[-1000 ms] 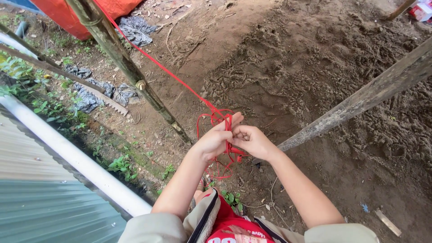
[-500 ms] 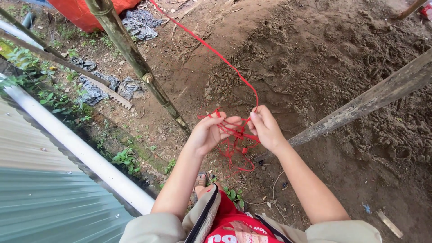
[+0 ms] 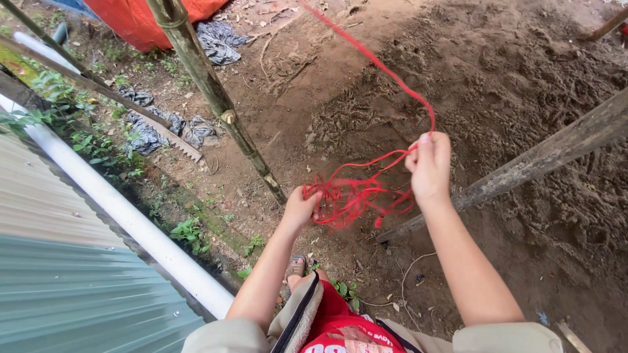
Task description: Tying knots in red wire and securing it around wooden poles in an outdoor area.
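A thin red cord (image 3: 356, 196) hangs in a tangle of loops between my hands over bare brown earth. My left hand (image 3: 302, 208) is closed on the left end of the tangle, close to a leaning bamboo pole (image 3: 208, 85). My right hand (image 3: 430, 167) is raised higher and to the right, pinching one strand. From that hand the cord curves up and runs away to the top of the view.
A weathered wooden beam (image 3: 543, 157) slants across the right. A white pipe (image 3: 118, 216) and corrugated metal sheet (image 3: 59, 287) lie at the lower left, with weeds beside them. An orange tarp (image 3: 140, 19) and grey rags (image 3: 219, 40) sit at the top.
My hands were together on the cord and have drawn apart. The right hand rose and moved right, pulling loops out of the tangle.
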